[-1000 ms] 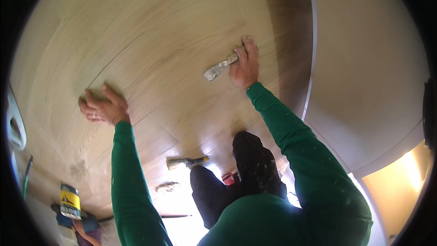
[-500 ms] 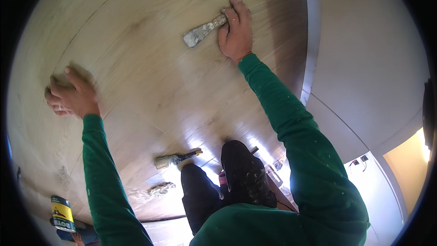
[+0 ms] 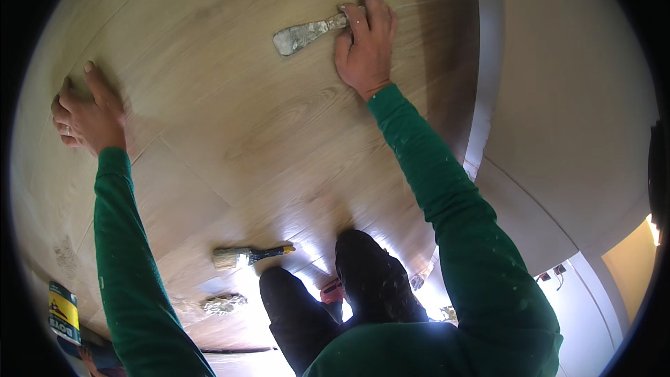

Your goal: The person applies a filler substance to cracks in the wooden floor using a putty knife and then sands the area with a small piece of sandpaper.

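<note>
My right hand (image 3: pixel 368 47) grips the handle of a putty knife (image 3: pixel 301 37), its stained metal blade pointing left just over or on the wood-look floor (image 3: pixel 244 112). Whether the blade touches the boards is hard to tell. Off to the left, my left hand (image 3: pixel 91 116) rests on the floor with the fingers spread and holds nothing; a ring shows on one finger. Between my arms, close to my knees, lies a paintbrush (image 3: pixel 241 257) with pale bristles and a dark handle tipped in yellow.
A yellow and dark can (image 3: pixel 64 312) stands at the lower left, near another person's hand (image 3: pixel 87 357). A pale, crumpled clump (image 3: pixel 223 303) lies behind the brush. Along the right runs a white edge strip (image 3: pixel 486 63) beside a smooth pale surface (image 3: pixel 565 98).
My left hand has slid forward along the floor. The putty knife in my right hand has moved slightly forward, its blade turned more sideways. The whole view has shifted a little.
</note>
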Demonstrator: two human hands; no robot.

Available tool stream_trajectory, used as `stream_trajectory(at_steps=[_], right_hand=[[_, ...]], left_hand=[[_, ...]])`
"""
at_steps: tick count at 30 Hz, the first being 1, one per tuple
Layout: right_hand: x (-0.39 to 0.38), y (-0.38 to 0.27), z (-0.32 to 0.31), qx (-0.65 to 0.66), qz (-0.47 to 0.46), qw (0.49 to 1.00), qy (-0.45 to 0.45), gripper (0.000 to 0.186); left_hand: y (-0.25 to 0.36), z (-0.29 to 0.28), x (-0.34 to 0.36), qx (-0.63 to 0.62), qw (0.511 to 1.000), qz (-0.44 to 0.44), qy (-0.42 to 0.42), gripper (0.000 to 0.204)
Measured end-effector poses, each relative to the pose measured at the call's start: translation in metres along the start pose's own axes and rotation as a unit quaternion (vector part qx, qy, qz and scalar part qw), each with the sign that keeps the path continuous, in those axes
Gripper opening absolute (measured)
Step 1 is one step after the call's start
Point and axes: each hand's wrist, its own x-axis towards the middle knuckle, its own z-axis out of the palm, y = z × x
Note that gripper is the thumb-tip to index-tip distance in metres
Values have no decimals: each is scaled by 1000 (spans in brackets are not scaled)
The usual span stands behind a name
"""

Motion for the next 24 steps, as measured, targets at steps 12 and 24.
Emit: stream_trajectory(at_steps=[12,24], right_hand=[[-15,3,4,32,26,998,39,40],[-16,-15,-8,76,-48,995,39,40]], left_hand=[[-18,20,-5,32,999,-21,14,92],[-22,17,-5,29,999,-11,4,95]])
